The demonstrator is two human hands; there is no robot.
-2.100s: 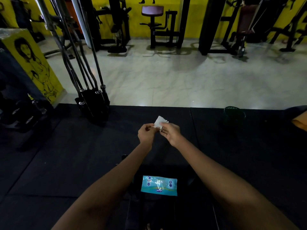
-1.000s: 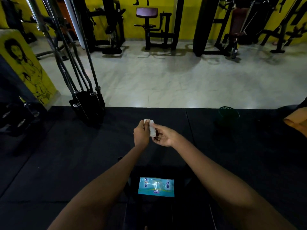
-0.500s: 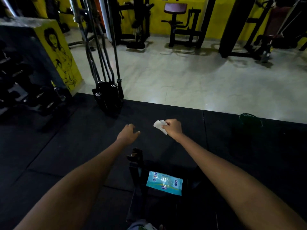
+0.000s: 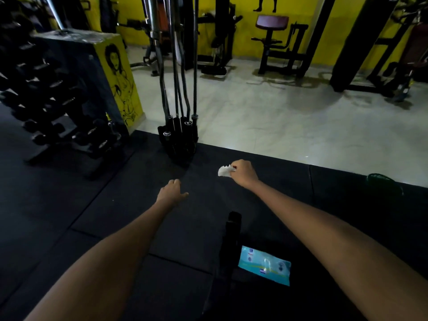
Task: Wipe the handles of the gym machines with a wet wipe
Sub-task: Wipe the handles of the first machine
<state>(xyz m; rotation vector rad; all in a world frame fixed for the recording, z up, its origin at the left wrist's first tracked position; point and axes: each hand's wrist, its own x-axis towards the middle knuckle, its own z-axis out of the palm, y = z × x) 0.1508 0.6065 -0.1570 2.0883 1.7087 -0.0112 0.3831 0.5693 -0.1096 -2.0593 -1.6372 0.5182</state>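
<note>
The right hand (image 4: 244,173) pinches the crumpled wet wipe (image 4: 224,171) (its grip pressed onto one edge); the left hand (image 4: 171,193) hangs loosely spread, empty. The nearest handle, seemingly the dark upright post (image 4: 232,230), lies at six o'clock from the wipe, nearer the right hand, long axis vertical.

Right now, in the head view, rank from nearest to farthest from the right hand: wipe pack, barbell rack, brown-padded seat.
From the right hand, which pinches the wet wipe:
1. Barbell rack, ahead to the left.
2. Wipe pack, below, toward the person.
3. Brown-padded seat, by the far yellow wall.
</note>
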